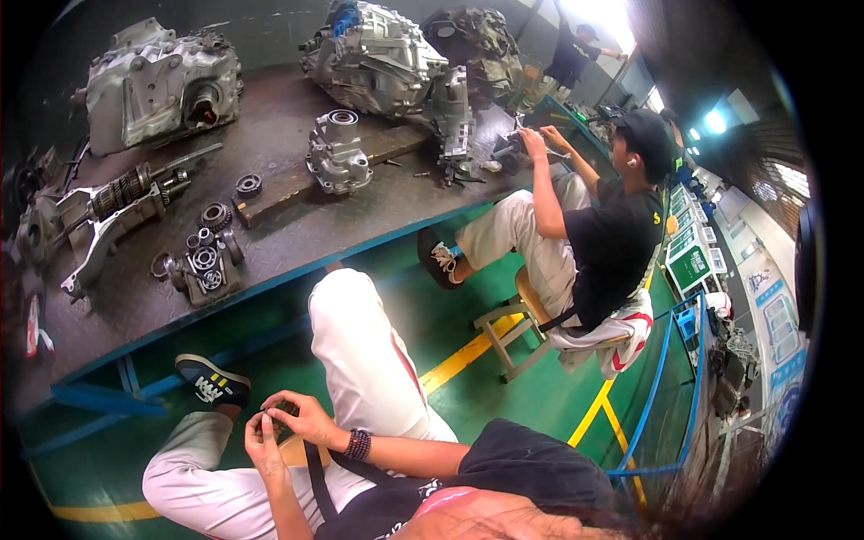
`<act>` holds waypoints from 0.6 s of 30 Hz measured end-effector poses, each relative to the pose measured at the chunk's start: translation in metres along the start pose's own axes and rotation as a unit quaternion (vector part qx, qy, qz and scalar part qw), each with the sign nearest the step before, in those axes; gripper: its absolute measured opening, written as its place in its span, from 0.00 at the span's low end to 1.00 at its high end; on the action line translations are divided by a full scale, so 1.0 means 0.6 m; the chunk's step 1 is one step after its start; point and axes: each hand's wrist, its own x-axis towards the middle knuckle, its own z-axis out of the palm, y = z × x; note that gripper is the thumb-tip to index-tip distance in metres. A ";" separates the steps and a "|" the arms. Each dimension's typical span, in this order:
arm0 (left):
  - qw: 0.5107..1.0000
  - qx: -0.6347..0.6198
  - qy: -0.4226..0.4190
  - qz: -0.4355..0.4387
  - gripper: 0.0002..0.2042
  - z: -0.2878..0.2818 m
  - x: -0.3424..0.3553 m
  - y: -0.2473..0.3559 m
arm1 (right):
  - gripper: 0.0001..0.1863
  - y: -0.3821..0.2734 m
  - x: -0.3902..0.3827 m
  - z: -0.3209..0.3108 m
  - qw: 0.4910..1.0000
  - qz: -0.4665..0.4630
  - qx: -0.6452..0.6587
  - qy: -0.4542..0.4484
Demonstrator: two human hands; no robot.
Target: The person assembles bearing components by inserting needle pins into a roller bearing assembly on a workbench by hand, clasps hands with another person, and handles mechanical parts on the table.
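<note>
My left hand [263,441] and my right hand [304,421] meet above my lap, away from the bench's front edge. The fingers of both are curled and pinched together at the tips. Whatever lies between them, if anything, is hidden or too small to name. A dark beaded bracelet [358,445] circles my right wrist. On the metal bench [310,236] ahead, the nearest parts are a cluster of bearings [207,261] and a gear [216,216]. Farther left lies an opened gearbox housing with a gear shaft [126,196].
Large gearbox casings [166,85] [378,58] stand at the back of the bench. A smaller casing [339,157] rests by a wooden plank [288,191]. To my right, a co-worker [612,216] sits on a wooden stool [531,306], handling a tool. Blue rails [661,387] edge the green floor.
</note>
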 end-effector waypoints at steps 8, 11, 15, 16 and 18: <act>0.988 -0.128 -0.024 -0.081 0.16 0.003 0.008 -0.004 | 0.10 -0.008 0.009 0.007 1.000 0.001 -0.020 -0.003; 0.982 -0.159 -0.034 -0.092 0.16 -0.006 0.020 -0.005 | 0.10 -0.015 0.011 0.015 0.999 -0.026 -0.041 0.000; 0.978 -0.170 -0.034 -0.117 0.16 -0.008 0.026 0.003 | 0.11 -0.030 0.010 0.013 0.997 -0.037 -0.071 -0.006; 0.978 -0.170 -0.034 -0.117 0.16 -0.012 0.027 0.001 | 0.11 -0.030 0.010 0.015 0.997 -0.037 -0.071 -0.006; 0.974 -0.189 -0.032 -0.120 0.17 -0.017 0.028 -0.003 | 0.11 -0.028 0.011 0.017 0.994 -0.055 -0.091 -0.006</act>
